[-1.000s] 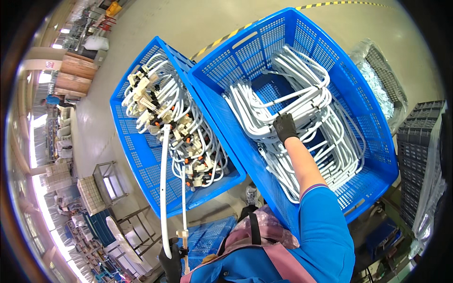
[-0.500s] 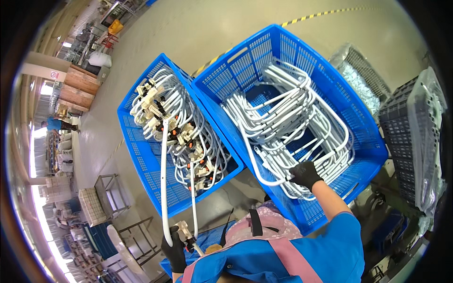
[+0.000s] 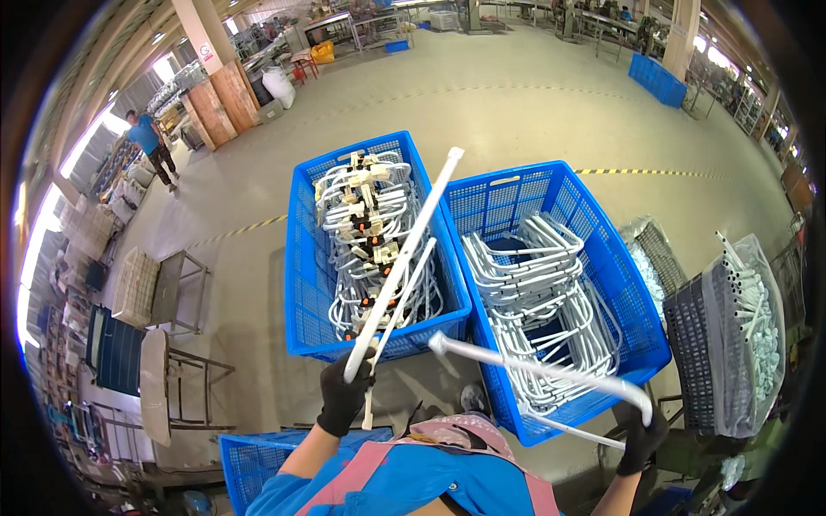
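Now — hands (image 3: 344,391) (image 3: 644,439) gripping white tubes (image 3: 403,265) (image 3: 544,369) | pillar sign (image 3: 206,52) — illegible

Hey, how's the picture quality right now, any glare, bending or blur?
Head view: windows glare white at left; the left pillar leans near the dark, curved rim; the white tube in the right hand looks slightly blurred.

A person in a blue top (image 3: 146,136) stands at ten o'clock on the pale floor (image 3: 533,112). Between ten and eleven, brown wooden panels (image 3: 232,103) stand at the foot of a pale pillar (image 3: 198,34), with a white sack (image 3: 278,89) near them and a yellow-orange bundle (image 3: 323,53) farther off. A small blue bin (image 3: 397,46) sits at twelve, a larger blue container (image 3: 656,80) at two, a pale oval tabletop (image 3: 156,387) at eight.
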### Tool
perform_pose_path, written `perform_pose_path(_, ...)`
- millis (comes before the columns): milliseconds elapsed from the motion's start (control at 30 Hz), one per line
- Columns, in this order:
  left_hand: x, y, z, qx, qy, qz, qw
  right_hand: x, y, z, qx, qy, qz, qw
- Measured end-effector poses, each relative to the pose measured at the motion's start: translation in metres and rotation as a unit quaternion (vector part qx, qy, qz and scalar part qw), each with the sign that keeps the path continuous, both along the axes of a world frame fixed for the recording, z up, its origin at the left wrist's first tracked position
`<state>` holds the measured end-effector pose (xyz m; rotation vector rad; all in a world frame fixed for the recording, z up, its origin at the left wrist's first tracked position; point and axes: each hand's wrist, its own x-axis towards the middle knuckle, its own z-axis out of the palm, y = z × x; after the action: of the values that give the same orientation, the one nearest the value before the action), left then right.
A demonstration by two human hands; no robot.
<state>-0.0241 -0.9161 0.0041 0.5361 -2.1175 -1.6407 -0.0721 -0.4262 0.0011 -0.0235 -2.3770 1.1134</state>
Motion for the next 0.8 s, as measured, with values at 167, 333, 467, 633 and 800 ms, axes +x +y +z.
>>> perform_pose_path(167, 0.004, 0.016, 0.028, -0.171, 0.068, -0.152, 0.971, 0.101, 0.053, -0.011, -0.041, 0.013, -0.080, 0.996)
perform_pose_path(333, 0.006, 0.081, 0.062, -0.169, 0.096, -0.342, 0.919, 0.157, 0.066, 0.016, -0.123, 0.143, -0.057, 0.980)
perform_pose_path(467, 0.014, 0.141, 0.061, -0.177, 0.114, -0.492, 0.845, 0.203, 0.105, 0.033, -0.137, 0.194, -0.212, 0.948)
perform_pose_path(633, 0.041, 0.250, 0.077, -0.039, 0.001, -0.696, 0.717, 0.297, 0.212, 0.025, -0.123, 0.248, -0.258, 0.925)
perform_pose_path(800, 0.054, 0.351, 0.057, -0.045, -0.077, -0.809, 0.581, 0.399, 0.278, -0.015, -0.133, 0.172, -0.391, 0.895)
